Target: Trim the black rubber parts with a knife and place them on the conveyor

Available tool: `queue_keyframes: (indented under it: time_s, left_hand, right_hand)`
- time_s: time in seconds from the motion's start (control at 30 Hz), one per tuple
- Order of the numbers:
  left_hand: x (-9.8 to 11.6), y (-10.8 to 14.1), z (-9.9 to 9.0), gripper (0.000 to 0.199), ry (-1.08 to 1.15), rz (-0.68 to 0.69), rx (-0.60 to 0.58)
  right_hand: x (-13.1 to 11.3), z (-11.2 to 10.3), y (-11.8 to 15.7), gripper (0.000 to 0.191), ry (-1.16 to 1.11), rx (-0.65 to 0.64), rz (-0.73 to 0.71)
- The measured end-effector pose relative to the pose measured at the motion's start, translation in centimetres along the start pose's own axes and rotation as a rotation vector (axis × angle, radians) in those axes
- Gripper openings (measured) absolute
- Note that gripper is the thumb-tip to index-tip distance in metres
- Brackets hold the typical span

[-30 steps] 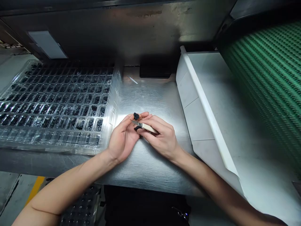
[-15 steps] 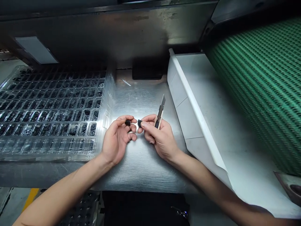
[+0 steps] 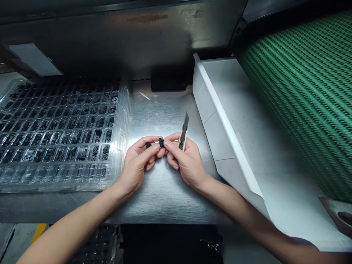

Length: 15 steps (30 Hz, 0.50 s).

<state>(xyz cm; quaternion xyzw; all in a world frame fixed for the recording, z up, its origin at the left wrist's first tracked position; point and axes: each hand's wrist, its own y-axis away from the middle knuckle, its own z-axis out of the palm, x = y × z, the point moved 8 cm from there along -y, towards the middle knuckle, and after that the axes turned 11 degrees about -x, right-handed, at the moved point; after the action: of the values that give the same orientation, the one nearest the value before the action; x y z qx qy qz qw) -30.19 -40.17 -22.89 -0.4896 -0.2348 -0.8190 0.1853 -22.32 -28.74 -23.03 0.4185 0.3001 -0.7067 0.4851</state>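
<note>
A small black molded part (image 3: 161,142) is pinched between the fingertips of both hands, above the metal table. My left hand (image 3: 139,157) is closed on its left side, and a second small black part (image 3: 149,145) shows tucked among the left fingers. My right hand (image 3: 187,157) grips the other side with thumb and forefinger. Held in the same right hand is a utility knife (image 3: 183,135), its blade out and pointing up, away from the black part.
At left lies a clear plastic tray (image 3: 117,143) with many pockets of black parts. A white bin (image 3: 228,126) stands at right under a green mesh belt (image 3: 308,95). A thin white strip (image 3: 143,95) and a black block (image 3: 169,83) lie toward the back of the metal table (image 3: 165,198).
My left fingers have closed onto the black part that my right hand held alone, and the part now shows a different side. The view has shifted slightly.
</note>
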Motion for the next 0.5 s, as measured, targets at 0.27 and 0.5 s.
queue_keyframes:
  time_s: [0.27, 0.5]
  left_hand:
    - [-0.18, 0.06, -0.15, 0.041, -0.035, 0.006, 0.026]
    - [-0.34, 0.70, -0.13, 0.037, -0.119, -0.016, 0.034]
  right_hand:
    - [-0.49, 0.18, 0.05, 0.032, 0.040, 0.004, -0.014]
    - [-0.35, -0.13, -0.08, 0.035, 0.137, 0.039, -0.037]
